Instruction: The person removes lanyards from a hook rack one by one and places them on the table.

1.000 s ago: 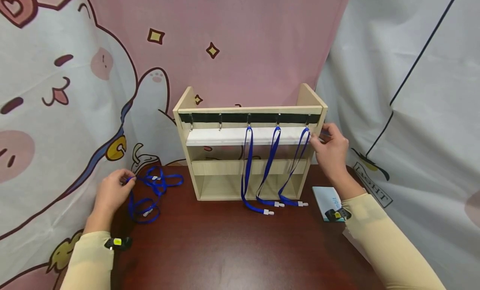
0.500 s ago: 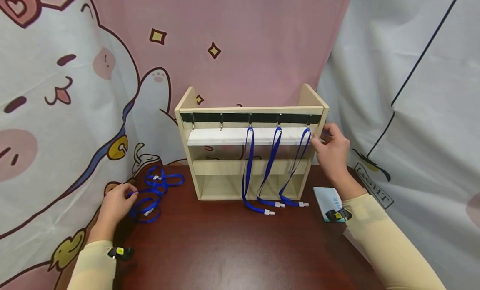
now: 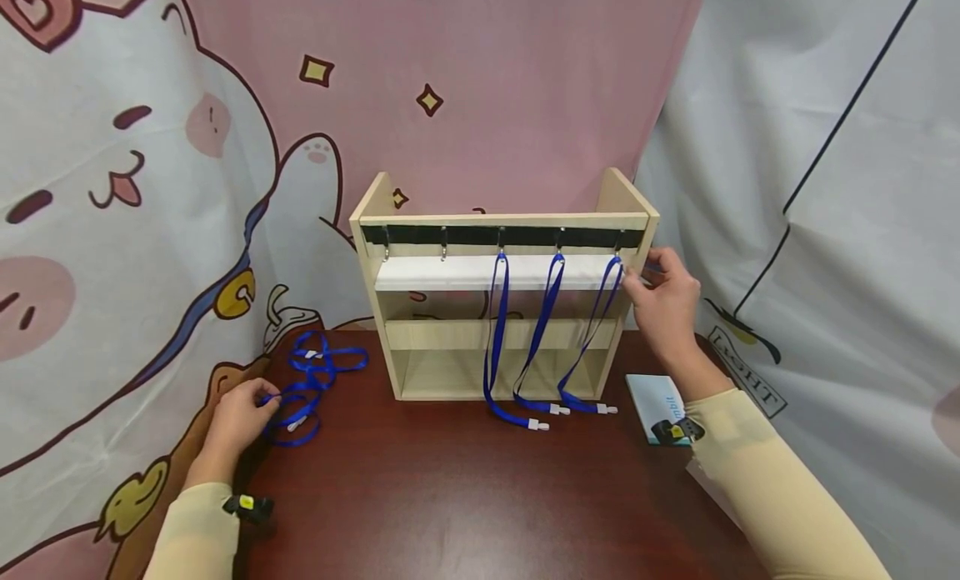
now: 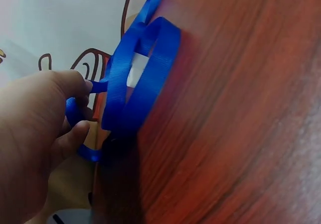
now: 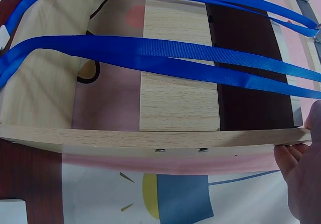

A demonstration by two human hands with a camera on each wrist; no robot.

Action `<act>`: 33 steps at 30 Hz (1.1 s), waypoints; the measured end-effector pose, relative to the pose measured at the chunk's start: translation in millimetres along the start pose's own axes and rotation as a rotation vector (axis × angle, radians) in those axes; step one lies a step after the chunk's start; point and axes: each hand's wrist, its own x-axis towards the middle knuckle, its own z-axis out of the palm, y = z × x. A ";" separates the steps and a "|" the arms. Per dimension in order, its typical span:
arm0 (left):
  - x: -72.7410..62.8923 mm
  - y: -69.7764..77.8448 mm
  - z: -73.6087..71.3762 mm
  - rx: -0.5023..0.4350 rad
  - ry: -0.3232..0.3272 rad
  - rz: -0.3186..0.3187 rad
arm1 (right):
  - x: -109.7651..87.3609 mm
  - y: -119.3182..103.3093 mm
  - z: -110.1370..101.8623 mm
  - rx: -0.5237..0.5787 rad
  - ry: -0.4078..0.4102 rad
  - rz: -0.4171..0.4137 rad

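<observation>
On the left, my left hand (image 3: 240,413) pinches the strap of a blue lanyard (image 3: 296,415), which lies loosely looped on the table; the left wrist view shows the strap (image 4: 118,91) leaving the fingertips. Another blue lanyard (image 3: 348,368) lies tangled just behind it. My right hand (image 3: 667,301) grips the right side panel of a wooden rack (image 3: 431,336), thumb at the front edge and fingers around the outer face, as the right wrist view shows on the panel (image 5: 150,138). Three blue lanyards (image 3: 501,313) hang from the rack's middle and right hooks, their white clips resting on the table.
Two bare hooks (image 3: 443,245) are at the left of the rack's dark strip (image 3: 472,236). A light-blue box or booklet (image 3: 651,397) lies by my right forearm, a white flat piece (image 3: 708,484) partly under the sleeve. Printed cloth (image 3: 525,88) hangs behind the dark red table (image 3: 465,497).
My left hand has come down and slightly towards the right, lowering the pinched strap to the looped lanyard. My right hand stays on the rack.
</observation>
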 end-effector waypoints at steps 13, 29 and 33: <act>-0.7 7.8 -0.8 -0.034 -0.121 -0.033 | -1.0 -1.8 -0.9 0.001 -0.007 0.008; 3.6 38.3 -5.2 -0.030 -0.033 0.091 | -0.6 -0.4 -1.0 -0.017 -0.006 0.015; 4.3 58.7 -9.4 -0.042 0.015 0.163 | -0.1 -0.8 -0.7 -0.008 -0.005 0.010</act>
